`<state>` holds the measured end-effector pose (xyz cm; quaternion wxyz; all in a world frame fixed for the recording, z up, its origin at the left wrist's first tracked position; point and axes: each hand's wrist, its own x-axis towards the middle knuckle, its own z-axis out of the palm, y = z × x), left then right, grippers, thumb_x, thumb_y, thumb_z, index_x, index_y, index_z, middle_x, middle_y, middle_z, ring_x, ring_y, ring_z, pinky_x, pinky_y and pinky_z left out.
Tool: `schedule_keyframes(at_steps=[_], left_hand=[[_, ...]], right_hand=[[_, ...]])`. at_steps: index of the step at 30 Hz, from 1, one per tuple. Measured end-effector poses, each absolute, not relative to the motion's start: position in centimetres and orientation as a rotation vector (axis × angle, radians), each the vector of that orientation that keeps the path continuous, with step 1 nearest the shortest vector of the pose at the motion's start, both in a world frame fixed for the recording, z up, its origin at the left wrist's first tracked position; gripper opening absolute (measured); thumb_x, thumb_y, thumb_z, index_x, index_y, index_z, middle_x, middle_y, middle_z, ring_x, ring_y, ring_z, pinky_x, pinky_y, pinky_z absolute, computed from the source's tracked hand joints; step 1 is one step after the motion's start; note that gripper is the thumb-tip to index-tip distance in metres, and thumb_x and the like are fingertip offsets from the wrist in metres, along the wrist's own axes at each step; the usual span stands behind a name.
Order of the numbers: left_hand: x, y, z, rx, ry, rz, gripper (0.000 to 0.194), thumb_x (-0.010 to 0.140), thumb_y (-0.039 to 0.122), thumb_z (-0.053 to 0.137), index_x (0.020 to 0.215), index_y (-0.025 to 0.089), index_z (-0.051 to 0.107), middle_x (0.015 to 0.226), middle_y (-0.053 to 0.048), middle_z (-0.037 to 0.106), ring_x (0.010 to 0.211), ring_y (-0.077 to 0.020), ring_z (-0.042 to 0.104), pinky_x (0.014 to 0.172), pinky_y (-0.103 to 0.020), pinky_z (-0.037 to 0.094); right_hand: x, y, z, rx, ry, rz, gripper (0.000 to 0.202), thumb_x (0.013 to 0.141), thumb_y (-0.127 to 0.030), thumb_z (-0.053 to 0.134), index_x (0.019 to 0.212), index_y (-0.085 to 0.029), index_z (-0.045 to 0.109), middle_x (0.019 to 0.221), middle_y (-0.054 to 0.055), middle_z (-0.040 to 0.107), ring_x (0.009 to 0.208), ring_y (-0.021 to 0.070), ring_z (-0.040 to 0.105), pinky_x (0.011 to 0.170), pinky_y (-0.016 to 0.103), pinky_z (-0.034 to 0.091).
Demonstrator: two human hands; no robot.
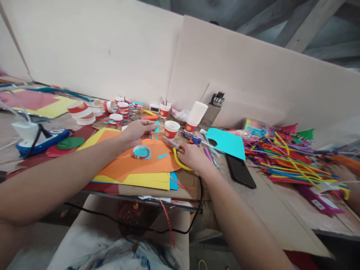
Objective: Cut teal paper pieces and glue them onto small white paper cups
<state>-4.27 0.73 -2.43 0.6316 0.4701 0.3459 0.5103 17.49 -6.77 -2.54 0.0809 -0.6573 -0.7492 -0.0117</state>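
My left hand [140, 133] pinches a small blue paper piece [156, 126] between thumb and fingertips, above the orange paper sheet [120, 170]. My right hand [196, 157] is closed around yellow-handled scissors [180, 162], whose blades point left toward the held piece and are partly blurred. Below my left hand, a short cut cup ring [141, 152] with blue inside rests on the orange sheet. Beside it lies a blue paper strip [162, 156]. A red-and-white paper cup [171, 130] stands just beyond the scissors. Yellow paper [149, 180] sticks out under the orange sheet.
At back left are several decorated cup pieces [123, 108]. Stacked cups [196, 116] and a dark bottle [212, 110] stand by the wall. Rightward lie blue paper [227, 142], a black phone [240, 171] and pipe cleaners [281, 157]. A black cable [201, 191] hangs over the table edge.
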Motion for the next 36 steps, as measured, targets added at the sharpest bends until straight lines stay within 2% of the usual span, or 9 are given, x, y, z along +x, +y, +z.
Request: schedule_keyframes(at_steps=[6, 8, 11, 14, 20, 25, 30, 33, 36], left_hand=[[-4.2, 0.3, -2.5, 1.180, 0.775, 1.039, 0.018, 0.064, 0.018, 0.079, 0.069, 0.012, 0.063, 0.059, -0.001, 0.060, 0.048, -0.0063, 0.051, 0.047, -0.018, 0.040], [-4.1, 0.1, -2.5, 1.259, 0.781, 0.999, 0.018, 0.064, 0.020, 0.079, 0.066, 0.012, 0.063, 0.060, -0.003, 0.062, 0.049, -0.0080, 0.054, 0.048, -0.020, 0.040], [-4.0, 0.0, -2.8, 1.365, 0.759, 0.943, 0.019, 0.064, 0.023, 0.079, 0.065, 0.013, 0.064, 0.060, -0.004, 0.063, 0.052, -0.0097, 0.056, 0.050, -0.021, 0.041], [-4.0, 0.1, -3.1, 1.443, 0.733, 0.907, 0.018, 0.063, 0.025, 0.081, 0.062, 0.015, 0.066, 0.055, -0.001, 0.059, 0.050, -0.0080, 0.051, 0.050, -0.020, 0.040], [-4.1, 0.4, -3.7, 1.723, 0.795, 0.820, 0.018, 0.064, 0.032, 0.081, 0.066, 0.017, 0.072, 0.062, -0.003, 0.064, 0.052, -0.0106, 0.053, 0.048, -0.020, 0.039], [-4.0, 0.0, -3.2, 1.752, 0.797, 0.818, 0.021, 0.071, 0.038, 0.074, 0.066, 0.018, 0.072, 0.058, -0.004, 0.062, 0.050, -0.0101, 0.050, 0.048, -0.021, 0.038], [-3.9, -0.4, -2.5, 1.698, 0.850, 0.976, 0.024, 0.074, 0.039, 0.071, 0.065, 0.017, 0.071, 0.057, -0.003, 0.058, 0.051, -0.0098, 0.047, 0.049, -0.020, 0.036], [-4.0, 0.1, -2.4, 1.675, 0.895, 1.061, 0.020, 0.071, 0.037, 0.074, 0.070, 0.017, 0.071, 0.064, -0.003, 0.062, 0.055, -0.0097, 0.049, 0.052, -0.020, 0.037], [-4.4, 1.3, -1.9, 1.656, 0.896, 1.051, 0.027, 0.067, 0.037, 0.077, 0.085, 0.017, 0.072, 0.083, -0.005, 0.069, 0.070, -0.0130, 0.059, 0.062, -0.022, 0.043]], right_hand=[[17.1, -7.3, -1.9, -1.876, -2.292, -0.167, 0.025, 0.083, -0.025, 0.057, 0.101, -0.013, 0.070, 0.104, 0.020, 0.068, 0.095, 0.0313, 0.063, 0.080, 0.039, 0.045], [16.6, -7.4, -1.6, -1.777, -2.196, -0.104, 0.025, 0.088, -0.026, 0.054, 0.100, -0.013, 0.071, 0.104, 0.018, 0.068, 0.095, 0.0279, 0.062, 0.082, 0.038, 0.044], [15.8, -7.3, -1.7, -1.552, -2.013, 0.280, 0.027, 0.093, -0.032, 0.048, 0.099, -0.017, 0.070, 0.095, 0.010, 0.071, 0.082, 0.0184, 0.063, 0.075, 0.030, 0.045], [15.0, -6.9, -2.3, -1.382, -1.899, 0.491, 0.025, 0.091, -0.033, 0.052, 0.100, -0.017, 0.068, 0.092, 0.006, 0.071, 0.079, 0.0152, 0.062, 0.071, 0.027, 0.046], [14.7, -6.2, -3.5, -1.291, -1.809, 0.631, 0.012, 0.081, -0.025, 0.060, 0.083, -0.016, 0.067, 0.078, 0.001, 0.069, 0.069, 0.0131, 0.058, 0.066, 0.026, 0.043], [14.9, -6.1, -3.3, -1.311, -1.799, 0.680, 0.012, 0.081, -0.024, 0.056, 0.080, -0.016, 0.065, 0.075, 0.000, 0.065, 0.067, 0.0122, 0.053, 0.066, 0.026, 0.041], [15.4, -5.9, -3.4, -1.396, -1.779, 0.658, 0.014, 0.082, -0.026, 0.052, 0.078, -0.016, 0.061, 0.074, -0.001, 0.060, 0.066, 0.0119, 0.049, 0.065, 0.026, 0.038], [15.5, -5.9, -3.3, -1.411, -1.758, 0.655, 0.013, 0.082, -0.026, 0.051, 0.075, -0.017, 0.058, 0.072, -0.002, 0.058, 0.066, 0.0117, 0.048, 0.065, 0.025, 0.037], [15.7, -6.1, -2.7, -1.432, -1.709, 0.638, 0.012, 0.081, -0.025, 0.051, 0.075, -0.017, 0.058, 0.074, -0.001, 0.060, 0.069, 0.0122, 0.051, 0.066, 0.025, 0.038]])
